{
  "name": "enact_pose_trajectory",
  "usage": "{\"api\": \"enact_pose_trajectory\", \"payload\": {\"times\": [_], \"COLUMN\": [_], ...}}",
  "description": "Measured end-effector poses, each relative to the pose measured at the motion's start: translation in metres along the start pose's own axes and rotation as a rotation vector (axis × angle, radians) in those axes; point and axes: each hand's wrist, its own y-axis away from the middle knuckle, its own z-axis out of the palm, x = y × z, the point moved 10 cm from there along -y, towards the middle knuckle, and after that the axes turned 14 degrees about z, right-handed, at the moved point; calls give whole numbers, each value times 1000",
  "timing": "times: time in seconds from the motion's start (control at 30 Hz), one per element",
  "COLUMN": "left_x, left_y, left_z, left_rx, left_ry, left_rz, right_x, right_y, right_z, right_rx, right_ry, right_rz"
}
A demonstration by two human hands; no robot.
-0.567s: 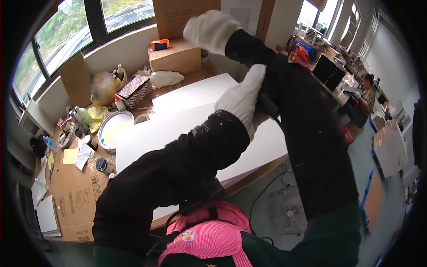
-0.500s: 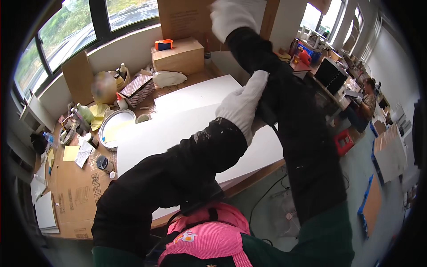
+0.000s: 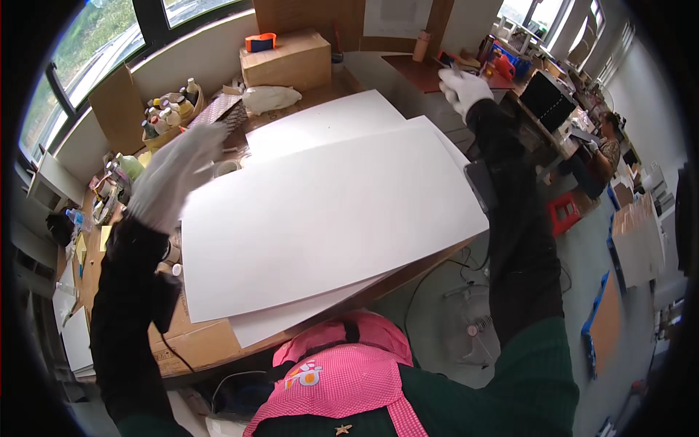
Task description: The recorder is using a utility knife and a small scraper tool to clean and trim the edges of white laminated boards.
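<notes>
A large white board (image 3: 328, 211) lies over other white sheets on the table before me, their corners sticking out at several sides. My left hand (image 3: 169, 178), in a white glove, is above the left side of the board, near the bottles and cans. It is blurred, but its fingers look stretched out and apart, with nothing seen in them. Beyond the board's far right corner is my right hand (image 3: 464, 91), also gloved and raised, its fingers curled. A small dark bit shows at those fingertips, too small to name.
A cardboard box (image 3: 285, 62) with an orange and blue object (image 3: 261, 42) on top stands at the back. Bottles in a basket (image 3: 186, 109) crowd the back left. On the floor at right are a red stool (image 3: 563, 213) and a fan (image 3: 472, 329). A person (image 3: 601, 149) sits far right.
My left hand has left my right sleeve and swung to the left, over the board's left side. My right hand has come down and to the right from its high position.
</notes>
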Motion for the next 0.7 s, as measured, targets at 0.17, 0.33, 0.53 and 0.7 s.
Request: {"api": "enact_pose_trajectory", "payload": {"times": [0.17,0.33,0.53,0.7], "left_x": [-88,-182,-190,-189], "left_y": [104,191,138,187], "left_z": [-152,-159,-114,-155], "left_rx": [55,388,80,336], "left_ry": [-919,0,-223,-526], "left_rz": [-243,-722,-549,-679], "right_x": [84,115,135,120], "right_y": [-23,13,40,116], "right_z": [-110,-63,-54,-29], "right_rx": [310,276,369,227], "right_ry": [1273,1372,1519,1333], "right_rz": [-137,-95,-161,-293]}}
